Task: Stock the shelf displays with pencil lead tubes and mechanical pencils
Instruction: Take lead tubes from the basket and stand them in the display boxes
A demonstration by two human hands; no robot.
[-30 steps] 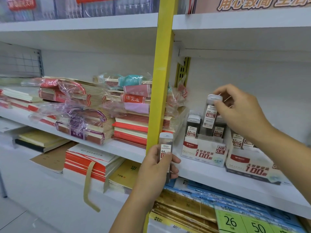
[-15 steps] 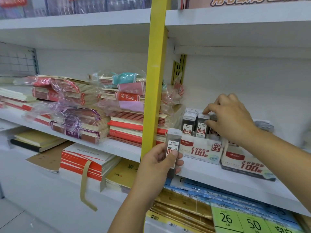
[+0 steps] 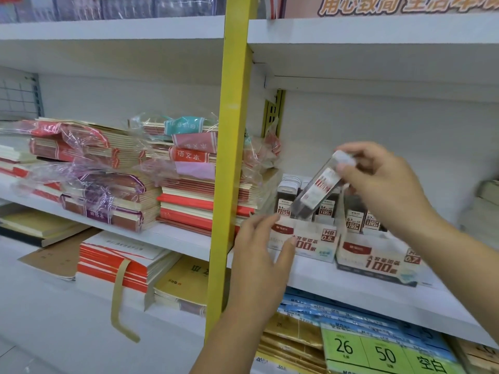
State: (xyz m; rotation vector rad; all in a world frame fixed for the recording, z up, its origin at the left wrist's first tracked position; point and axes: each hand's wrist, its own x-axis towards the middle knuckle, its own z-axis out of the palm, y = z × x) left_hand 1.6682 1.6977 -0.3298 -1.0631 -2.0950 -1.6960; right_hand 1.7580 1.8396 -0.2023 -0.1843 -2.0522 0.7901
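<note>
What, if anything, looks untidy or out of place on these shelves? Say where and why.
The clear wrap round the notebook stacks on the middle shelf is torn open and hangs loose. Below, a paper band dangles off a red-edged pile over the shelf edge. The tilted tube is simply in the right hand.

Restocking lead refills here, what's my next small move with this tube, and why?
Probably tip the lead tube upright and lower it into the HB 0.5 box. Your right hand pinches it tilted above that box's rows, and your open left hand is at the box front, likely steadying it.
</note>
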